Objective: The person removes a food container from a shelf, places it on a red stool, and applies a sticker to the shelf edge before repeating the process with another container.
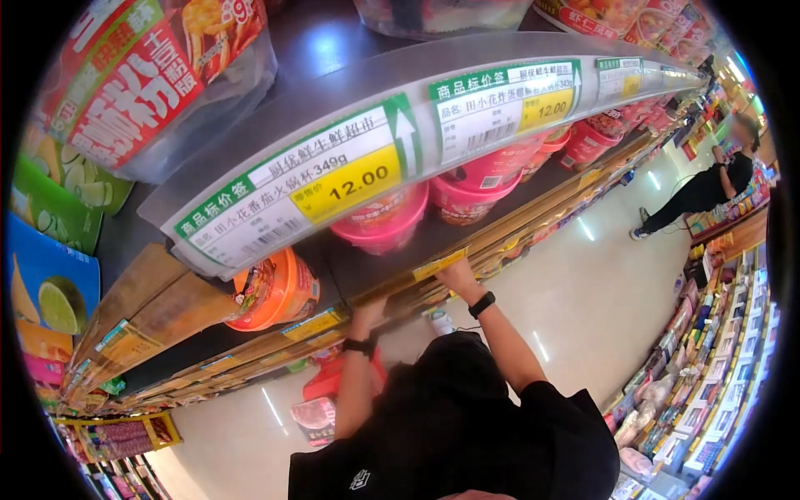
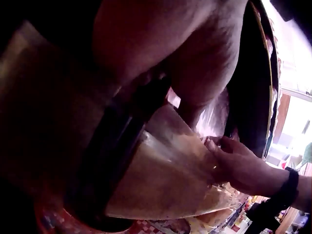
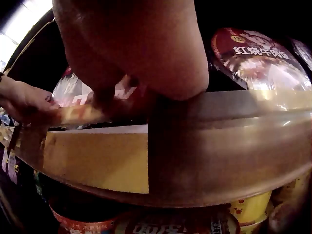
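Note:
Both arms reach down to a lower shelf. My left hand is at the shelf's front edge, partly hidden behind it. To its right is my right hand, also at the edge. In the right wrist view, a glossy wrapped food package lies behind the edge strip, between the two hands. The right hand's fingers point down over it, and the left hand's fingertips are at its near corner. From the left wrist, the right hand's bent fingers show beside clear wrap. I cannot tell whether either hand grips the package.
Pink instant-food tubs and an orange tub stand on the shelf above the hands. A price-tag strip runs across the front. A red basket is on the floor. Another person stands farther down the aisle.

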### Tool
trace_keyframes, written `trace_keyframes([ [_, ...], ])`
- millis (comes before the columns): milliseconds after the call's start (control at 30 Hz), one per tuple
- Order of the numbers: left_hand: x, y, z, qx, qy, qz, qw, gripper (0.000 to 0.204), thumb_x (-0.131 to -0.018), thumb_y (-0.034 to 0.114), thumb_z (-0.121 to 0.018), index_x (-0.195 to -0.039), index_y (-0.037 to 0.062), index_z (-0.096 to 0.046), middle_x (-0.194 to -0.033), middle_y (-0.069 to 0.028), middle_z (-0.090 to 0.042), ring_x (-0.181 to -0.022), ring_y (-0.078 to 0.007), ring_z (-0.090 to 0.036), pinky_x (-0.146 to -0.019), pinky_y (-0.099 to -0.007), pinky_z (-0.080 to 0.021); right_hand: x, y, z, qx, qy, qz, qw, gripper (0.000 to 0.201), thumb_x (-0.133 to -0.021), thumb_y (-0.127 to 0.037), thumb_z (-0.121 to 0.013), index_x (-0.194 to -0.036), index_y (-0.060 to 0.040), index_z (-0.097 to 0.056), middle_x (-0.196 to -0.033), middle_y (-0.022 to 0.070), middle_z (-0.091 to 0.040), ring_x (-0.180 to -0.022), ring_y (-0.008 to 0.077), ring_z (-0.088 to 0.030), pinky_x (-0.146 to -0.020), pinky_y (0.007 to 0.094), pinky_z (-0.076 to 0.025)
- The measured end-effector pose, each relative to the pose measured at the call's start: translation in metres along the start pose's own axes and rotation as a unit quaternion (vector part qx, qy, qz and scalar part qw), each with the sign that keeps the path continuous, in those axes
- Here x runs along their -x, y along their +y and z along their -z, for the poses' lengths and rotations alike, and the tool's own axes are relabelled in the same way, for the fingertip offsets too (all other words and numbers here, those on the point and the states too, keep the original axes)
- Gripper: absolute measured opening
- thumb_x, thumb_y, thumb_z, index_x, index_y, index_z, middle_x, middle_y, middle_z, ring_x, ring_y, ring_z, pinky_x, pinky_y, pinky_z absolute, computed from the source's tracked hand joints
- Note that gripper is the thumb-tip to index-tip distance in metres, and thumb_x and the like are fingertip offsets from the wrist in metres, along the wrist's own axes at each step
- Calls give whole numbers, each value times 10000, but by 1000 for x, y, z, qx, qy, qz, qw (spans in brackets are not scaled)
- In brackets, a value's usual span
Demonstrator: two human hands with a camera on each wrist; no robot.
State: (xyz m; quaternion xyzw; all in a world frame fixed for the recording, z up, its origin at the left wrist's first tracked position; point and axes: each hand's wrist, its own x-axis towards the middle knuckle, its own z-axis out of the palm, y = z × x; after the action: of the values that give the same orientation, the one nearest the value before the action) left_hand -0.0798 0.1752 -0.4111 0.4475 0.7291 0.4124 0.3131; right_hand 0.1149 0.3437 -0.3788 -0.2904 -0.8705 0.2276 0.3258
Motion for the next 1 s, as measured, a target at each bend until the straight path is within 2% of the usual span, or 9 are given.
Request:
trace_keyframes([
  [133, -8, -21, -6, -26, 17, 6, 999, 398, -926, 351, -625, -1167, 34, -641, -1149, -148, -664, -1068, -279, -611, -912, -375, -458, -3, 1, 1, 16, 19, 35, 999, 252, -747, -123, -676, -992, -71, -651, -911, 141, -670, -848, 378, -629, -718, 453, -514],
  [333, -6, -31, -10, -28, 28, 14, 999, 417, -914, 373, -634, -1169, 42, -642, -1151, -143, -664, -1076, -281, -607, -922, -375, -452, -1, 2, -6, 26, 23, 15, 999, 249, -748, -135, -667, -991, -82, -651, -910, 131, -671, -832, 374, -631, -695, 461, -516],
  [433, -7, -33, -12, -25, 30, 20, 999, 427, -908, 383, -639, -1170, 46, -643, -1151, -140, -664, -1080, -283, -605, -928, -375, -448, 2, -1, 0, 75, -29, 9, 997, 246, -753, -142, -664, -991, -83, -650, -904, 132, -671, -840, 372, -631, -701, 455, -517],
  [533, -11, -33, -11, -22, 35, 21, 999, 437, -902, 394, -644, -1170, 50, -643, -1152, -137, -664, -1084, -284, -603, -933, -375, -445, -3, 1, -2, 26, 30, 43, 998, 256, -749, -146, -668, -997, -86, -650, -901, 134, -672, -840, 367, -635, -701, 451, -518],
  [633, -15, -31, -11, -21, 42, 21, 999, 446, -896, 405, -648, -1171, 54, -644, -1153, -134, -664, -1088, -285, -602, -938, -375, -442, -8, 0, -1, 4, 17, 43, 999, 263, -753, -180, -691, -995, -84, -653, -904, 134, -676, -844, 364, -637, -707, 440, -519],
  [733, -19, -29, -13, -15, 49, 20, 998, 456, -889, 416, -653, -1172, 58, -645, -1154, -132, -663, -1092, -287, -600, -943, -375, -439, -10, -8, 10, -33, -41, -2, 999, 308, -755, -248, -733, -1001, -81, -657, -923, 134, -681, -854, 357, -638, -716, 431, -519],
  [833, -21, -28, -14, -9, 55, 22, 998, 466, -883, 426, -658, -1173, 62, -646, -1154, -129, -663, -1096, -288, -598, -949, -375, -436, -12, -13, 15, -39, -37, 12, 998, 354, -752, -315, -760, -996, -78, -663, -923, 142, -684, -847, 358, -639, -709, 429, -518],
  [1000, -24, -30, -21, 7, 66, 33, 997, 482, -873, 444, -666, -1175, 68, -647, -1156, -124, -663, -1103, -290, -595, -957, -375, -430, -5, -6, -2, 17, 9, -15, 1000, 342, -747, -334, -768, -954, -78, -678, -854, 146, -683, -784, 368, -639, -668, 440, -514],
])
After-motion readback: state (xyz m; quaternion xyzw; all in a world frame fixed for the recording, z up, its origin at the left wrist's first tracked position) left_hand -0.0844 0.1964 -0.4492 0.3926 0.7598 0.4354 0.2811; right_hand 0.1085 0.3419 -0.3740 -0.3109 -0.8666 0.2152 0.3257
